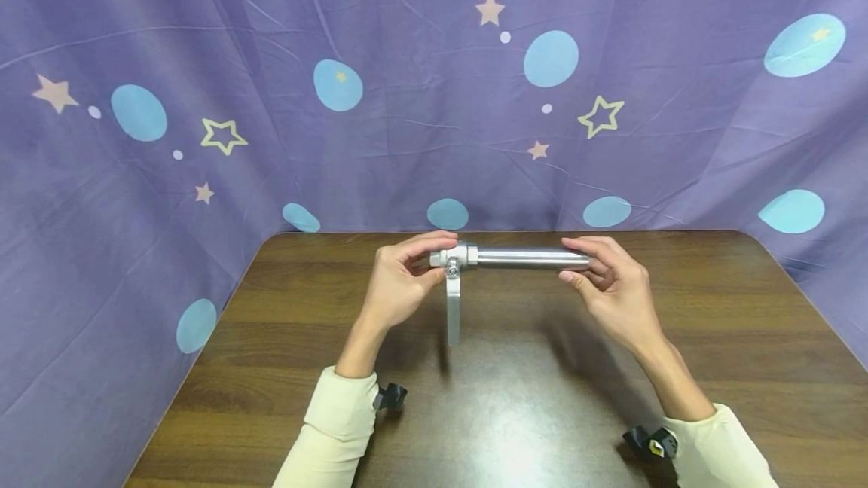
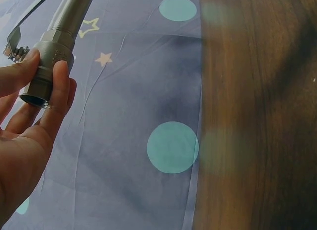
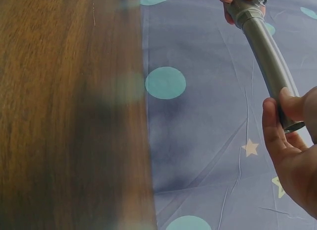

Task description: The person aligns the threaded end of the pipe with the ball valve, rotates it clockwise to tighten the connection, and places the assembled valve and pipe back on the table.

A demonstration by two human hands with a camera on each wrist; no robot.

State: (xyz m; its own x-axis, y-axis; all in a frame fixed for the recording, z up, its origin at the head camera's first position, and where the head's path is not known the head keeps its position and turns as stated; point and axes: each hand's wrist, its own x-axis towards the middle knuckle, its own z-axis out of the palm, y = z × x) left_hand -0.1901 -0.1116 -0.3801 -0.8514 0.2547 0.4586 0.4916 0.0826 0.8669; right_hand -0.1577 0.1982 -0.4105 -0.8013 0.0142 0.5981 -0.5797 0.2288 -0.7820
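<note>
A metal ball valve (image 1: 463, 253) with a flat lever handle (image 1: 453, 315) is joined to a smooth steel pipe (image 1: 522, 257), and both are held level above the table. My left hand (image 1: 400, 281) pinches the valve body between thumb and fingers. In the left wrist view the valve's open end (image 2: 35, 98) shows below the fingertips. Around the pipe's free end, my right hand (image 1: 617, 288) closes thumb and fingers. The right wrist view shows that pipe end (image 3: 293, 126) between the thumb and fingers. In the head view the lever points toward me.
The brown wooden table (image 1: 285, 398) lies beneath both hands, with a bright glare near its front. A purple curtain (image 1: 407, 164) with stars and blue dots hangs behind it and to the sides. Black wrist devices (image 1: 389, 396) sit by the sleeves.
</note>
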